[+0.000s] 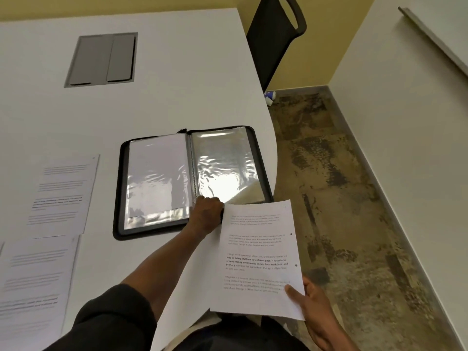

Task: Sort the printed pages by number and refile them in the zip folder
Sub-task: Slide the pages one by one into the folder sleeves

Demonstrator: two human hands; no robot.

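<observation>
A black zip folder (pixel 121 188) lies open on the white table (pixel 177 84), its clear plastic sleeves showing. The left sleeve (pixel 157 173) holds a white page; the right sleeve (pixel 222 163) looks shiny, with its lower corner curling up. My left hand (pixel 206 215) rests at the folder's bottom edge near the spine, fingers curled on the lower edge of a sleeve. My right hand (pixel 312 310) pinches the lower right corner of a printed page (pixel 258 254), held up beside the table's edge. Two more printed pages (pixel 63 193) lie on the table at the left.
A grey cable hatch (pixel 101 59) is set into the table at the back. A black chair (pixel 276 34) stands beyond the table's rounded corner. A small white and blue object (pixel 269 97) lies on the mottled floor by the wall.
</observation>
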